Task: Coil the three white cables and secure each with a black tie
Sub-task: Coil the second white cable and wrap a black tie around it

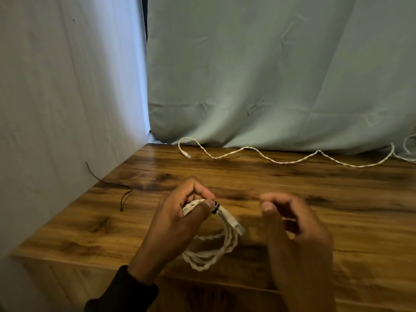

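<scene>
My left hand (180, 219) grips a coiled white braided cable (213, 251) at its top, thumb pressed over the strands. A black tie (216, 208) is wrapped round the coil just beside my thumb, and a white plug end sticks out to the right of it. The loops hang down over the wooden table (292, 183). My right hand (290, 230) hovers to the right of the coil, blurred, fingers loosely curled with nothing seen in them. A second white cable (281, 162) lies stretched in waves along the table's far edge.
A loose black tie (125, 197) lies on the table's left part, its tail running up toward the white cloth wall (67, 109). A pale cloth backdrop (270, 75) hangs behind the table. More white cable loops show at the far right edge (407, 145).
</scene>
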